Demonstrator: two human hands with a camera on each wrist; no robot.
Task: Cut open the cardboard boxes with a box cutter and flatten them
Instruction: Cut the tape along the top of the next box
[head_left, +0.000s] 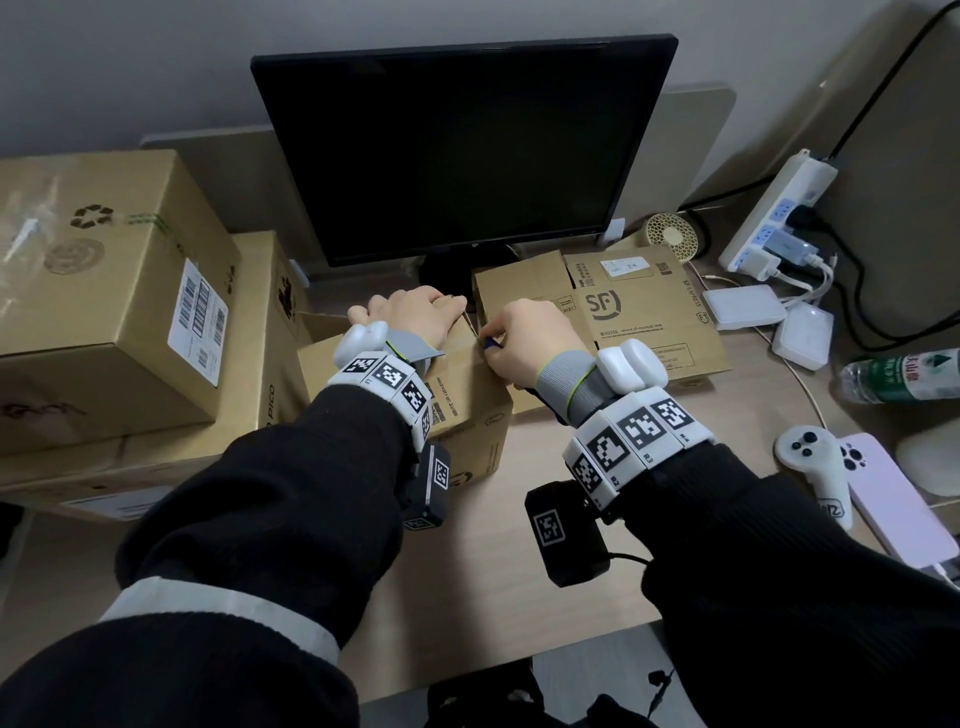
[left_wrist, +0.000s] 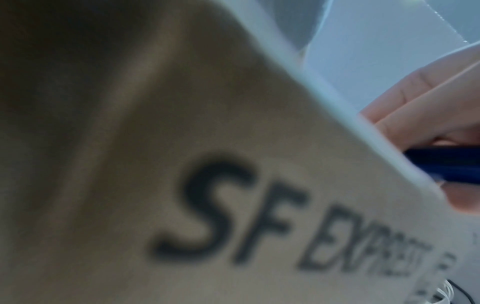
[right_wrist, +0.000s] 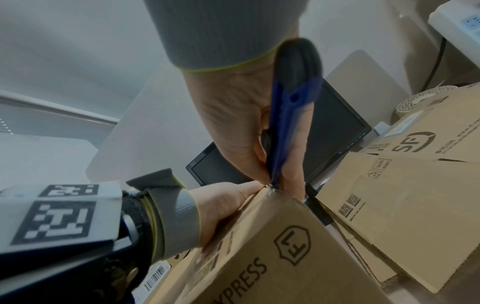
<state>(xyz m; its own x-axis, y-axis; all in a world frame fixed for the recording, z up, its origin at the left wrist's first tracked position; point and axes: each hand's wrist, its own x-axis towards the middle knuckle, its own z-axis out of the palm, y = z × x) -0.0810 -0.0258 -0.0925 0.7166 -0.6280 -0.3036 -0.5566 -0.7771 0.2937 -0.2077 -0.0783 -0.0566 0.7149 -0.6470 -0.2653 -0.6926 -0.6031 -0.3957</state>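
Small SF box (head_left: 467, 400) sits centre frame in head view, on the desk (head_left: 467, 561) just in front of the monitor (head_left: 462, 150). Left hand (head_left: 415, 317) lies palm-down on the box top, fingers bent over its far edge, so fingertips are hidden. Left wrist view is mostly blurred cardboard w/ "SF EXPRESS" print. Right hand (head_left: 535, 338) grips a blue box cutter (right_wrist: 283, 131), fingers wrapped tight round the handle, tip down at the box's top corner; blade itself too small to make out, and in head view only a sliver of blue shows under the hand. Flattened SF box (head_left: 639, 312) lies right of centre, near edge covered by right wrist. Stacked closed boxes (head_left: 104, 291) at left, cut off by frame edge.
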